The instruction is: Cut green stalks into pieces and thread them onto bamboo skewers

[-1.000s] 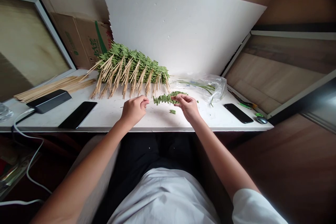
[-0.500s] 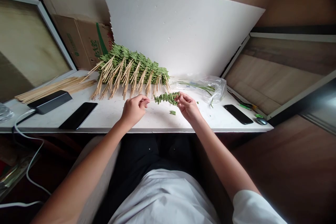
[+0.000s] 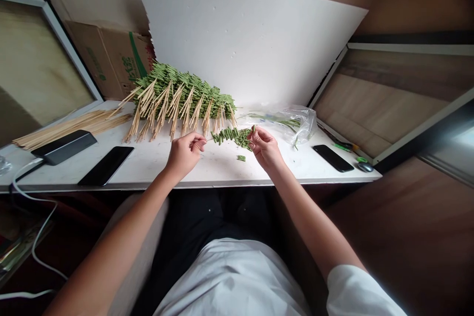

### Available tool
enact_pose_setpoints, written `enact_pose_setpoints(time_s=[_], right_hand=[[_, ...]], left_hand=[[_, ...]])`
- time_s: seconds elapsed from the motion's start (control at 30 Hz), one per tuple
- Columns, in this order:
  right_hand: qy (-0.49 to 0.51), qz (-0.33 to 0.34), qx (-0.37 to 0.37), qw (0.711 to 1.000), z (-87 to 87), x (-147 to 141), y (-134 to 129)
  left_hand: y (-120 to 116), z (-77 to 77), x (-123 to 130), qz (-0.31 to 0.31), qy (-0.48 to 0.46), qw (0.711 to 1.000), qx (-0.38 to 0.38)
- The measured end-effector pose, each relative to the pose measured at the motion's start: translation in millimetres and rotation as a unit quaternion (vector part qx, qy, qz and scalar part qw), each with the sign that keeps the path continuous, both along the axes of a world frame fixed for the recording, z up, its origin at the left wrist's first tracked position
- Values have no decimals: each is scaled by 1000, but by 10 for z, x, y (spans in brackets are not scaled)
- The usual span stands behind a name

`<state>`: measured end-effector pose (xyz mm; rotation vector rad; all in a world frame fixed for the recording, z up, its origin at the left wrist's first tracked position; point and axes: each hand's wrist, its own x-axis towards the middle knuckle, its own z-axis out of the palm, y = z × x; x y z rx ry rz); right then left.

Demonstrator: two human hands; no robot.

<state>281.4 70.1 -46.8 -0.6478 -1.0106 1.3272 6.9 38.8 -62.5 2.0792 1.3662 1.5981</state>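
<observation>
My left hand (image 3: pixel 187 152) is closed on the bare end of a thin skewer. Several short cut green bean pieces (image 3: pixel 225 135) are threaded crosswise along that skewer, which points to the right. My right hand (image 3: pixel 264 147) pinches a single green bean piece (image 3: pixel 254 129) between thumb and finger, apart from the skewer's tip. Between the hands, a loose heap of cut bean pieces (image 3: pixel 243 138) lies on the white table. A few more pieces (image 3: pixel 241 158) lie side by side nearer the front edge.
A stack of filled bean skewers (image 3: pixel 185 90) stands behind, sticks facing me. Bare skewers (image 3: pixel 70 124) lie at the left near a black box (image 3: pixel 64 146) and a phone (image 3: pixel 106 165). At right are a plastic bag (image 3: pixel 306 124), another phone (image 3: pixel 333 158) and a white board (image 3: pixel 252 39) behind.
My right hand has moved off the skewer's end and now holds a bean piece upright. The threaded skewer has shifted slightly left with my left hand, uncovering the heap.
</observation>
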Motion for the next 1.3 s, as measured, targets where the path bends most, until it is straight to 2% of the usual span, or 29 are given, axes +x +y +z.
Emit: enact_pose_setpoints(time_s=[0.2,0.43,0.63,1.3], right_hand=[[7,29,-1,1000,-21,-49,-51],[61,78,-16,995,-35,-34,-25],[38,51,-10,998,-57,-32,10],[17,53,-41,998,-31,-48,-47]], left_hand=[[-5,-37,60,-10,-2,1000,-12],[-5,-33,50,-7,-4,1000,-10],[-13,-32,51,-8,-6,1000,-13],[-9,-67,67,3,26,1000,-9]])
